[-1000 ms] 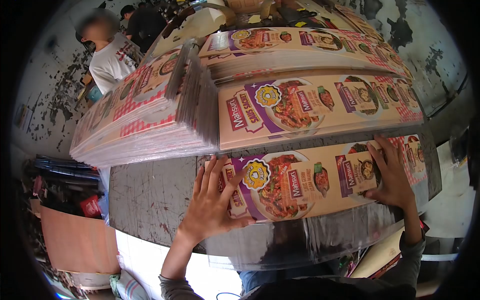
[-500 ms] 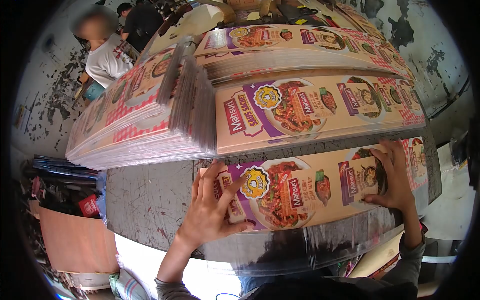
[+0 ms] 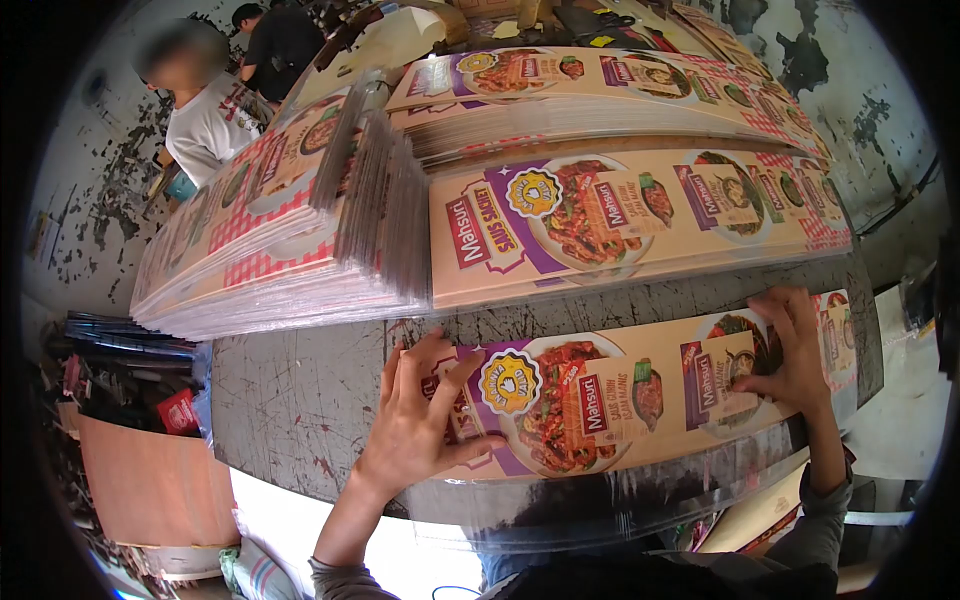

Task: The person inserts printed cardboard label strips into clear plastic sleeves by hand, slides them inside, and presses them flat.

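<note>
A long printed cardboard strip (image 3: pixel 660 420) with "Mahsuri" food pictures lies crosswise in front of me. My left hand (image 3: pixel 415 410) grips its left end, fingers curved at the far edge and thumb over the face. On its right part, my right hand (image 3: pixel 795 350) is bent round the far edge, with its thumb on the printed face. A clear plastic sheet (image 3: pixel 600 505) stretches from under the strip over the near table edge. Whether the strip is inside this plastic, I cannot tell.
Beyond my hands lies a stack of the same strips (image 3: pixel 640 225), with a taller stack (image 3: pixel 620 120) behind. A leaning pile in plastic (image 3: pixel 270 250) stands on the left of the dark scratched table (image 3: pixel 290 400). A person in white (image 3: pixel 205 125) and another in black (image 3: pixel 285 50) are at upper left.
The strip has shifted slightly toward me, its near edge now lower over the plastic. Both hands have stayed nearly in place, their fingertips a little closer to me.
</note>
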Motion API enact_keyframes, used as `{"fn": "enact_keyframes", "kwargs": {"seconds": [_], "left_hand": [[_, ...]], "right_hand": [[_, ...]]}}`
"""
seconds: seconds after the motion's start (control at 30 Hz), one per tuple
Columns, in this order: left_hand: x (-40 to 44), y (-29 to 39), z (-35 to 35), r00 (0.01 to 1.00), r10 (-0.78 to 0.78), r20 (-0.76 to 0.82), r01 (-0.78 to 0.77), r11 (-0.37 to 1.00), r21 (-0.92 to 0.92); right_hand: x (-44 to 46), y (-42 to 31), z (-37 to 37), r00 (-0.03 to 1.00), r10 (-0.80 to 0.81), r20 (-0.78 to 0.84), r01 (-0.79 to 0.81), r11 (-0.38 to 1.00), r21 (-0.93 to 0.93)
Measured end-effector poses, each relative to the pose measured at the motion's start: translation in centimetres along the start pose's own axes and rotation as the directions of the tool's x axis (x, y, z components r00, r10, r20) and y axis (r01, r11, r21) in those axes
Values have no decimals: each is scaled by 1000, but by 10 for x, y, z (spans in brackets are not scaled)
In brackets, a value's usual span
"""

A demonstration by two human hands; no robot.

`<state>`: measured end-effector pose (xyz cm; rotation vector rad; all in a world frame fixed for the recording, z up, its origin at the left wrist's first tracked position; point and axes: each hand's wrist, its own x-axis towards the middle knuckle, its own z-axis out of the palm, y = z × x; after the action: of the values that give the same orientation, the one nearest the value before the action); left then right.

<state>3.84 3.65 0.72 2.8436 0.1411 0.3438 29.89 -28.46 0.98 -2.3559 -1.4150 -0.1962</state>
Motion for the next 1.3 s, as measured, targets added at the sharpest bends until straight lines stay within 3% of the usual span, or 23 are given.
{"fn": "enact_keyframes", "kwargs": {"seconds": [0.1,0.2,0.33,0.47,0.53,0.87,1.3], "left_hand": [[-1,1,-1,1000,-10,-15,10,999,53],[-6,-2,-1,999,12,-41,-8,996,89],[-10,-3,-5,999,28,-41,-24,996,90],[-10,4,-7,998,19,-54,-16,998,59],[-9,8,-9,999,7,54,-16,987,161],[-6,11,-6,996,-36,78,25,990,139],[-4,10,-5,1000,11,-28,-7,989,145]], "right_hand": [[-4,6,-1,1000,-14,-3,14,1000,-26],[-13,23,-11,995,102,-18,-97,974,203],[-21,28,-38,976,210,65,-216,971,99],[-43,44,-37,990,136,26,-136,990,23],[-48,43,-29,980,196,31,-190,970,-149],[-43,40,-23,973,228,-21,-228,973,-31],[-39,37,-23,969,243,-56,-242,970,22]]}}
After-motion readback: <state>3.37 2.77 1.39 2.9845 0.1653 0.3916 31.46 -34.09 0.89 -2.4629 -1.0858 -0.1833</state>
